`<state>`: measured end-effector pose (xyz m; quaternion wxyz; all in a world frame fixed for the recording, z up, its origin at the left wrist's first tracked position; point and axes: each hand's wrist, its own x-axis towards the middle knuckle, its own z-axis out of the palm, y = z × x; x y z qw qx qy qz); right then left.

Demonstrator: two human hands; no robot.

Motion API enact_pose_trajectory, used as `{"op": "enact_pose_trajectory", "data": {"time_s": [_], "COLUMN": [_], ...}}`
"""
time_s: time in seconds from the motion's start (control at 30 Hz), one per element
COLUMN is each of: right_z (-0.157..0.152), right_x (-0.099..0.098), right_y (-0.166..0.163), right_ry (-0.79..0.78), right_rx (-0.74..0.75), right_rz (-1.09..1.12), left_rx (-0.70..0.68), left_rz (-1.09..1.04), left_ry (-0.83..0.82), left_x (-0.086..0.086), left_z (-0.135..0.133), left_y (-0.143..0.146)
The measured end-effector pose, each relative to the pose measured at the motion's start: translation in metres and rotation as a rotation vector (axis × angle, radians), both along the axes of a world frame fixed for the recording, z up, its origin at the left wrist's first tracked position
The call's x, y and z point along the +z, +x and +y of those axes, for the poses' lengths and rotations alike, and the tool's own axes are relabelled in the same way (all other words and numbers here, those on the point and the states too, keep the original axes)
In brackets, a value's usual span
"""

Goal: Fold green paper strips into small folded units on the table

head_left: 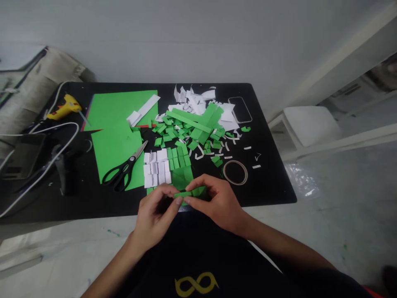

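My left hand [156,213] and my right hand [217,203] meet at the near edge of a black table [266,182]. Both pinch one small folded green paper piece [190,193] between thumb and fingertips. Just beyond the hands lies a woven patch of white and green paper squares [166,165]. Black-handled scissors [124,169] rest to its left on a green sheet [114,145].
A heap of green strips and squares [189,128] and white scraps [198,101] covers the table's middle and back. A tape ring [235,172] lies at the right, a phone [240,109] behind it. A yellow glue gun [63,106] and cables sit at the left.
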<state>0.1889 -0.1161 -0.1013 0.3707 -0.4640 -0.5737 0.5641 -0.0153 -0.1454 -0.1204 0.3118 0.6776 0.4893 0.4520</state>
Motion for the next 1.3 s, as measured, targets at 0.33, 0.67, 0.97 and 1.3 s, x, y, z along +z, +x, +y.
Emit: {"op": "enact_pose_trajectory", "data": {"time_s": [0.33,0.67,0.97,1.3], "right_z": [0.002,0.001,-0.002,-0.001], "right_x": [-0.006,-0.01,-0.023,-0.02], "right_y": [0.002,0.0,-0.002,0.001], "right_ry": [-0.063,-0.162,-0.301,-0.3], "right_rx": [0.069,0.036,-0.059,-0.064], "right_rz": [-0.08,-0.055,0.258,0.173], "left_rx": [-0.093,-0.119,-0.075,-0.013], "left_rz": [0.03,0.062,0.031,-0.101], "left_ry": [0.011,-0.049,-0.125,-0.269], "left_x": [-0.005,-0.009,-0.01,-0.012], "left_z": [0.004,0.007,0.009,0.007], "left_y": [-0.001,-0.001,-0.004,0.002]}}
